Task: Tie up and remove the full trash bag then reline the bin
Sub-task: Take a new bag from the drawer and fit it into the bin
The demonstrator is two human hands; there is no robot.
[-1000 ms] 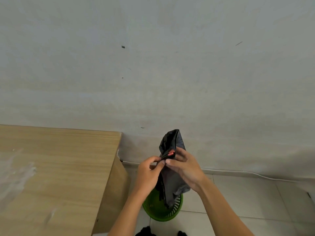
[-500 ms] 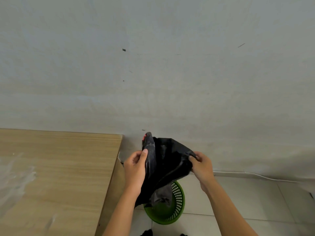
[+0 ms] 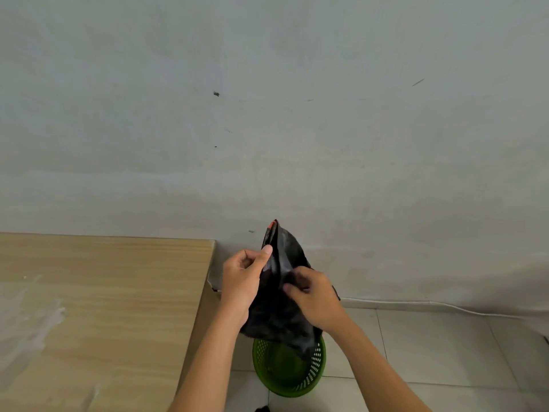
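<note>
A black plastic trash bag [image 3: 277, 310] with a red strip at its top hangs in the air above a green perforated bin [image 3: 289, 371] that stands on the floor. My left hand [image 3: 245, 281] pinches the bag's upper left edge between thumb and fingers. On the bag's right side, a little lower, my right hand [image 3: 312, 295] has its fingers closed on the plastic. The bag's lower end dangles into the bin's mouth. No liner shows inside the bin.
A wooden table [image 3: 98, 316] fills the left side, its corner close to my left hand. A pale wall [image 3: 297, 129] stands behind, with a white cable [image 3: 416, 304] along its base. The floor is tiled [image 3: 430, 352]. Something dark [image 3: 263, 408] lies at the bottom edge.
The bag was spread wide between my hands half a second ago; now my right hand has come back in toward the left and the bag's mouth is narrowed again.
</note>
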